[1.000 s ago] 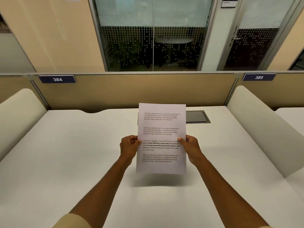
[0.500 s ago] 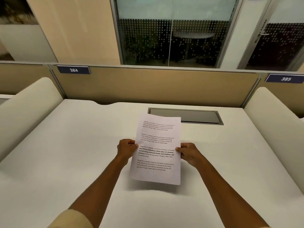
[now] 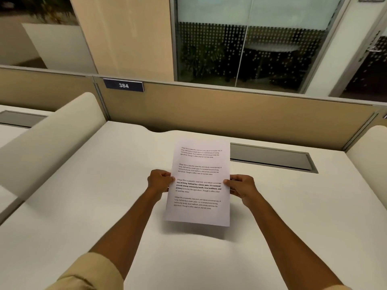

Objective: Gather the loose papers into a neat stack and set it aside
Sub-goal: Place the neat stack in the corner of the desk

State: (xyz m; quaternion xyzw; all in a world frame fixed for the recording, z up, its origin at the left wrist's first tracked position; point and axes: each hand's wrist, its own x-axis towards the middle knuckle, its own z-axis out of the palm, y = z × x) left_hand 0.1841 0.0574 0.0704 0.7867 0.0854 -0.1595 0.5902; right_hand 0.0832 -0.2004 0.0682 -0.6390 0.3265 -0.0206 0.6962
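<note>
- Paper stack (image 3: 199,183): held in both hands above the white desk (image 3: 83,206), roughly mid-desk, slightly toward 1 o'clock from frame centre. Lifted clear of the surface; soft shadow on the desk under its near edge.
- Edges look squared up; reads as one sheet face-on, so I cannot tell how many sheets are in it. Top sheet shows four blocks of printed text, third block partly bold.
- Sheet is portrait, rotated a little clockwise, far edge tipped away toward 12 o'clock.
- Left hand (image 3: 160,182): clenched on the stack's left long edge at about mid-height, thumb on the printed face, other fingers curled behind.
- Right hand (image 3: 240,186): same pinch on the right long edge, thumb on top, fingers wrapped under. Both grips sit at matching height, at 9 and 3 o'clock of the page.
- Both forearms run in from 6 o'clock; beige sleeve (image 3: 92,273) cuff visible on the left arm at about 7 o'clock.
- Grey recessed cable hatch (image 3: 270,156) in the desk at 2 o'clock of the stack, its left end hidden behind the paper's far right corner.
- Tan partition (image 3: 230,114) along the desk's 12 o'clock edge, with number plate "384" (image 3: 124,85) at 11 o'clock.
- Cream side dividers at 9 and 3 o'clock of the desk.
</note>
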